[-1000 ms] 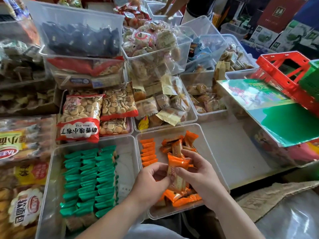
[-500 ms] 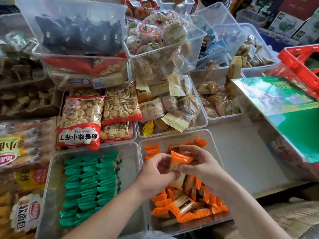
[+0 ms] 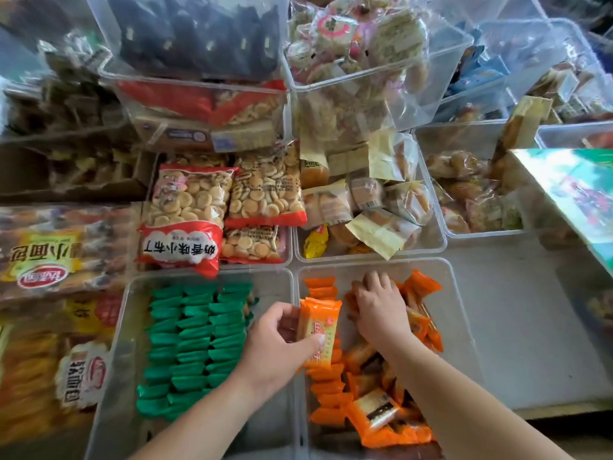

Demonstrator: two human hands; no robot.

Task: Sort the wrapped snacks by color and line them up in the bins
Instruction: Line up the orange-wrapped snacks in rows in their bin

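**Head view: orange pack held over orange bin**

Item in hand: one orange wrapped snack (image 3: pixel 320 327), long axis running near-to-far, printed face up. It sits above the left side of the orange bin (image 3: pixel 464 343), over the lined-up row of orange snacks (image 3: pixel 326 393) that runs along that bin's left wall.

Left hand (image 3: pixel 278 346): pinches the pack, thumb on its near part, the other fingers curled round its left edge. Firm hold, fingers closed onto the wrapper.

Right hand (image 3: pixel 378 310): palm down in the far half of the same bin, on the loose pile of orange snacks (image 3: pixel 381 410). Fingertips are bent down among the wrappers; cannot tell whether they have hold of one.

Orange bin contents: neat row at left, jumbled heap filling the middle and near right, a few packs standing up at the far right corner.

Neighbour to the left: clear green bin (image 3: pixel 275 290) touching the orange bin, holding green snacks (image 3: pixel 195 340) lined up in three overlapping columns.

Further out: biscuit bags (image 3: pixel 185 214) with red trim in the bin behind the green one; a yellow sweet (image 3: pixel 316 242) and clear-wrapped cakes (image 3: pixel 374 207) in the bin behind the orange one; bread bags (image 3: pixel 39 254) at far left; a green flat box (image 3: pixel 577 200) at the right edge
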